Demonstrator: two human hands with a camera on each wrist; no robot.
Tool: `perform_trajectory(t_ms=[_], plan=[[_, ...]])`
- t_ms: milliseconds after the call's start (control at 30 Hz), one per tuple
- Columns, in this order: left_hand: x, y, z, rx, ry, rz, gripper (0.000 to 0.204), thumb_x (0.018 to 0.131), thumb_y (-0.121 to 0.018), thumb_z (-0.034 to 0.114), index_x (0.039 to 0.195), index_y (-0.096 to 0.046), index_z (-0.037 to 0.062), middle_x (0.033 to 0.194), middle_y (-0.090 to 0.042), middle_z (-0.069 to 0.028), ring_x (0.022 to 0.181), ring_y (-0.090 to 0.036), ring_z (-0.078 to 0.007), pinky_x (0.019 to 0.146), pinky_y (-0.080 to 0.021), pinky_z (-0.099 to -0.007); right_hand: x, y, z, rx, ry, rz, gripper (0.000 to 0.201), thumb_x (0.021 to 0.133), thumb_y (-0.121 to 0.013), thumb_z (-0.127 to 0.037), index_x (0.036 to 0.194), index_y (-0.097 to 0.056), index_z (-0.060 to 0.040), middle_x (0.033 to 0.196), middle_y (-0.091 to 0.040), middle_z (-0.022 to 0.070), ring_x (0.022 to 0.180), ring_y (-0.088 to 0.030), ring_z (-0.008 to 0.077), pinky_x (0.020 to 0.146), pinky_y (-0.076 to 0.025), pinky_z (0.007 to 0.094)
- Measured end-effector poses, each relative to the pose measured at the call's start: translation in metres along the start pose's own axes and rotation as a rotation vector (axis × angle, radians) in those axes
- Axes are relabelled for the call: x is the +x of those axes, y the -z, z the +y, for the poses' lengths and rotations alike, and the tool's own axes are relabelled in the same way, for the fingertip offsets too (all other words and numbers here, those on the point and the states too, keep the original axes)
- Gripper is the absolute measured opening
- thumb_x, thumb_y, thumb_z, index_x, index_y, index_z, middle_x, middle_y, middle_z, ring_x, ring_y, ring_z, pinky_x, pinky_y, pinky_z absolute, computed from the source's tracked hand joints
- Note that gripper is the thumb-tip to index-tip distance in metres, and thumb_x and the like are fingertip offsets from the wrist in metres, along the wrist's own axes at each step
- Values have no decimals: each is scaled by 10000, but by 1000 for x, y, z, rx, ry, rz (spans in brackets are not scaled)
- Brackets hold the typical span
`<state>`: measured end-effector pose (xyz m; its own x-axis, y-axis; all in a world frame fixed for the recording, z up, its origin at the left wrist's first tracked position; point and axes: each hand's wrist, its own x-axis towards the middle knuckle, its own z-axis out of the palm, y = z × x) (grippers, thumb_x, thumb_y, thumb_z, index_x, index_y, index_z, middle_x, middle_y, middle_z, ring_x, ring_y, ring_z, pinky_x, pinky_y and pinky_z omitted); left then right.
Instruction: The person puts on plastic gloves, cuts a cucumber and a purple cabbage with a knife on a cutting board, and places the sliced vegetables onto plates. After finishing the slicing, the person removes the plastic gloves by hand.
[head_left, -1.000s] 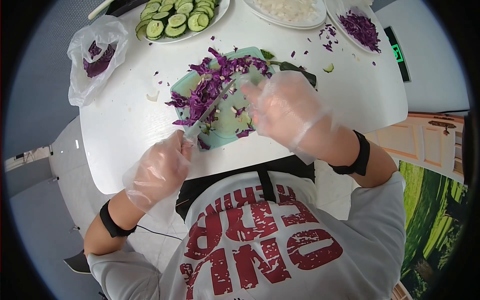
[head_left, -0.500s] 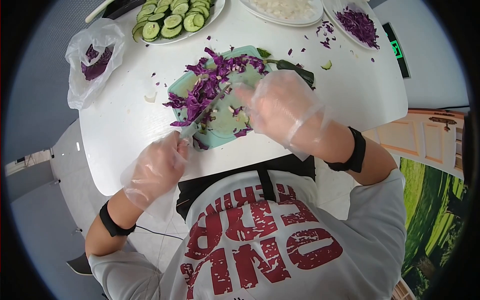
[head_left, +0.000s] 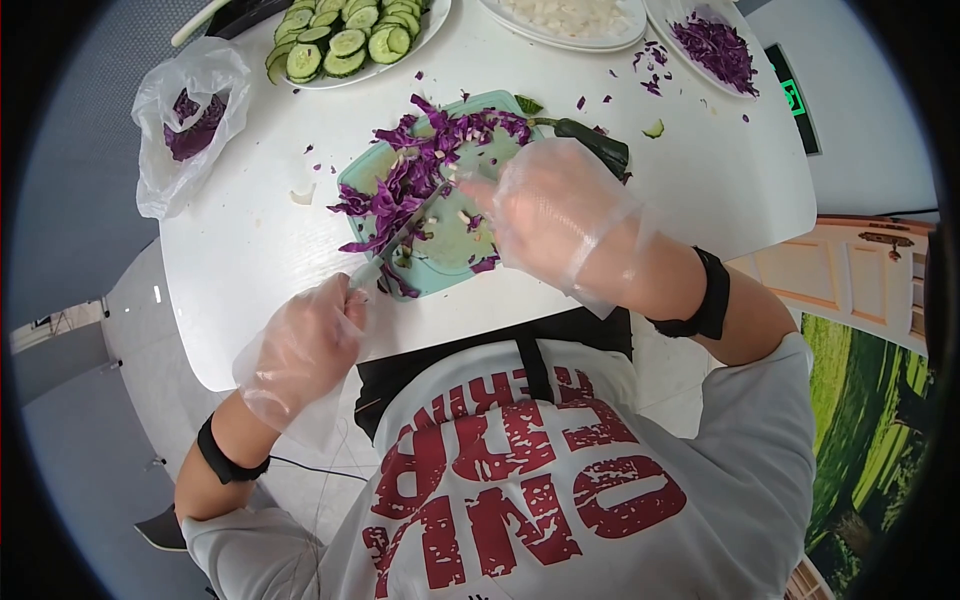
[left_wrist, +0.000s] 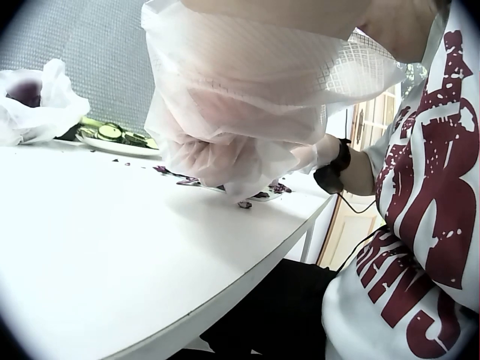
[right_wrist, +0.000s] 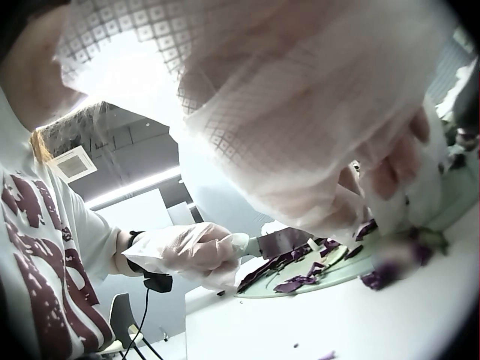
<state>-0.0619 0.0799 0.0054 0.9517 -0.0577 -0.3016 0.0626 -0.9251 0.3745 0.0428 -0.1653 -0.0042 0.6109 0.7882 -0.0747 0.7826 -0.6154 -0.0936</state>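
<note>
My left hand, in a clear plastic glove, grips the handle of a knife. The blade points away from me across the pale green cutting board, along the edge of a heap of chopped purple cabbage. Also gloved, my right hand is over the board's right side, its index finger stretched toward the knife tip. The right wrist view shows that hand's fingers loosely bent low above the board. In the left wrist view, the left hand hides the knife.
Behind the board stand a plate of cucumber slices, a plate of pale chopped pieces and a plate of shredded cabbage. A plastic bag with cabbage is at the left. Near the right hand lies a dark green vegetable.
My left hand has drawn the knife back slightly toward me and left. The right hand has shifted left, its index finger now closer to the blade's tip.
</note>
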Motion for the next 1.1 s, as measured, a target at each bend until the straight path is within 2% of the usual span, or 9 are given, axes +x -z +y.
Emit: perform_trajectory(t_ms=[100,267,400,467,567,667,767,833,1100], plan=[[1,4,1,14,25,3,208,932,-554,193,835,-553,9,702,-604,-256,695,-607,-447,643,-473,-505,1,1,0,0,0,4,190,865,-590,-193,921,-693,-44,821,-670,100,803,-652,264,720,-504,388],[9,5,6,38,38,9,214,940,-543,208,846,-567,17,725,-618,-251,717,-615,-440,664,-478,-505,6,3,0,-209,-158,-19,159,832,-586,-165,863,-689,-49,801,-667,90,786,-653,249,680,-510,384],[7,4,8,21,20,-21,169,944,-540,134,855,-540,-10,733,-575,-276,714,-558,-483,623,-431,-508,2,1,4,-177,-138,30,154,826,-585,-163,854,-685,-50,783,-663,82,779,-651,241,675,-510,373],[5,5,8,32,18,-40,164,941,-544,133,857,-541,-9,737,-577,-277,718,-561,-482,624,-433,-507,1,-5,6,-130,-52,0,391,831,-577,-157,1209,-617,-69,657,-611,79,669,-619,278,625,-477,424],[3,6,8,26,46,-80,163,941,-547,132,861,-542,-10,744,-578,-281,723,-564,-479,624,-438,-502,-5,-11,4,-33,1,33,371,816,-582,-161,1174,-626,-75,650,-608,86,653,-616,281,618,-477,430],[2,1,3,7,22,-22,209,930,-562,201,828,-561,18,693,-610,-238,692,-610,-440,642,-473,-509,-8,-14,3,-2,9,102,335,798,-596,-166,1114,-622,-59,662,-613,93,659,-617,288,622,-477,436],[2,-2,4,-47,-23,5,201,924,-570,186,819,-555,15,678,-601,-242,685,-608,-440,636,-472,-507,-7,-12,4,37,-30,66,321,787,-608,-175,1083,-611,-51,684,-622,95,672,-617,299,627,-476,440],[4,-5,7,-58,-13,-6,167,947,-551,129,865,-552,-16,731,-571,-271,683,-556,-471,607,-440,-481,-7,-10,2,41,-42,50,335,784,-614,-180,1090,-607,-45,698,-625,96,685,-618,302,637,-475,444],[7,-10,5,-108,-58,-11,138,937,-541,103,868,-541,-16,734,-567,-268,674,-546,-467,604,-431,-474,-13,-19,-1,47,-39,85,414,797,-608,-193,1173,-605,-22,749,-633,105,708,-610,299,676,-471,437]])
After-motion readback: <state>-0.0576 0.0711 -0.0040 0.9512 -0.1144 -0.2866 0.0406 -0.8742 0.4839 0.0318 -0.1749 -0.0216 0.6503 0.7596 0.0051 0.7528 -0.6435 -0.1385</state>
